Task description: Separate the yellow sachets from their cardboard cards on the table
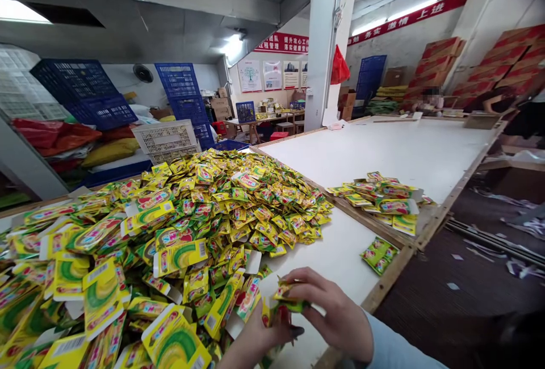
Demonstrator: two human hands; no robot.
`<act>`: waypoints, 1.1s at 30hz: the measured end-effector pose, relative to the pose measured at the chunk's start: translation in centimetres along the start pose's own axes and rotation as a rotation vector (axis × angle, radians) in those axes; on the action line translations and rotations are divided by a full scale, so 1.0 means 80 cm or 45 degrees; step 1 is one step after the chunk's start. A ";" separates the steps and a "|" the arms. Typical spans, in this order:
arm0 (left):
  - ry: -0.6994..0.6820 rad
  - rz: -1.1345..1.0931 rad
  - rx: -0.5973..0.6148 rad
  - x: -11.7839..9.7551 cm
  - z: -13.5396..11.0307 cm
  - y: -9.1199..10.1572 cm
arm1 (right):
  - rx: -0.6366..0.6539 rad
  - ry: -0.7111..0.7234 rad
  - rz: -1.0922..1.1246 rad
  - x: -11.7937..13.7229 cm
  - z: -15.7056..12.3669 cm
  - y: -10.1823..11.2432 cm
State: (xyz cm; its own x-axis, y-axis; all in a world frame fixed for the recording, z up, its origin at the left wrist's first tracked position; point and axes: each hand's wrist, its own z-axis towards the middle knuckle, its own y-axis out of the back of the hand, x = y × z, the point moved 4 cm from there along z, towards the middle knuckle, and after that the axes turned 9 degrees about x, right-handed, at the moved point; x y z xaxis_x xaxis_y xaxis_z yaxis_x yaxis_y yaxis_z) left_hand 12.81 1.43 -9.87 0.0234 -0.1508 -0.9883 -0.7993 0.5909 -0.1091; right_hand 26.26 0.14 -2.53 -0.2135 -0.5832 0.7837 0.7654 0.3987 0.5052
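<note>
Right now my right hand is curled around a small yellow-and-green sachet, fingers bent over its top edge and pinching it near the bottom of the view. Meanwhile my left hand comes up from below, its fingers closed against the underside of that same sachet, so both hands meet on it, close together. A light blue sleeve covers my right forearm.

Just left of my hands spreads a huge heap of sachets, glossy flat packets printed yellow, green and red, some with white card backing and barcodes, covering most of the near left of the white tabletop. A wooden rail edges the table on the right, and one loose packet bundle lies beside it. Farther right sits a smaller pile of sachets on the next white table.

Far left, blue plastic crates lean in stacks beside a white lattice crate. Far right, brown cardboard cartons are stacked against the wall, and a white pillar rises in the middle.
</note>
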 end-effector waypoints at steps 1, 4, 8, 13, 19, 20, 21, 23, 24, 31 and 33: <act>-0.005 0.016 -0.016 -0.001 -0.004 0.002 | -0.086 -0.046 0.217 -0.005 0.000 0.002; 0.017 0.042 -0.049 -0.003 -0.013 0.003 | -0.208 -0.197 0.822 -0.024 0.005 -0.001; 0.035 0.015 0.031 -0.007 -0.014 -0.007 | 0.021 -0.246 0.961 -0.029 0.016 -0.012; 0.022 -0.007 0.105 -0.014 -0.008 -0.013 | 0.304 -0.286 0.922 -0.029 0.017 -0.019; -0.025 0.114 0.040 -0.011 -0.010 -0.011 | 0.346 -0.302 0.743 -0.025 0.022 -0.012; -0.020 0.090 0.015 -0.008 -0.010 -0.010 | 0.248 -0.304 0.724 -0.026 0.024 -0.010; -0.015 0.061 0.005 -0.005 -0.010 -0.009 | 0.154 -0.308 0.717 -0.026 0.024 -0.008; -0.029 0.009 0.009 0.001 -0.009 -0.009 | 0.020 -0.304 0.681 -0.025 0.024 -0.008; -0.048 -0.013 0.010 0.003 -0.009 -0.008 | -0.023 -0.280 0.607 -0.023 0.022 -0.008; -0.035 0.037 0.067 0.003 -0.005 -0.012 | 0.161 -0.129 -0.191 0.003 0.013 -0.005; -0.015 0.104 0.071 0.001 -0.005 -0.014 | 0.291 -0.170 -0.370 0.005 0.013 -0.004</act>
State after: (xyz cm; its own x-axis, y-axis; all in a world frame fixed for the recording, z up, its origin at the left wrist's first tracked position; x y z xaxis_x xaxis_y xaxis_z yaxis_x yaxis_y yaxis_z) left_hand 13.43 0.43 -9.77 -0.0335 -0.0912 -0.9953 -0.7642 0.6441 -0.0333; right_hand 25.27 0.50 -2.02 -0.4904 -0.6038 0.6285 0.5097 0.3862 0.7688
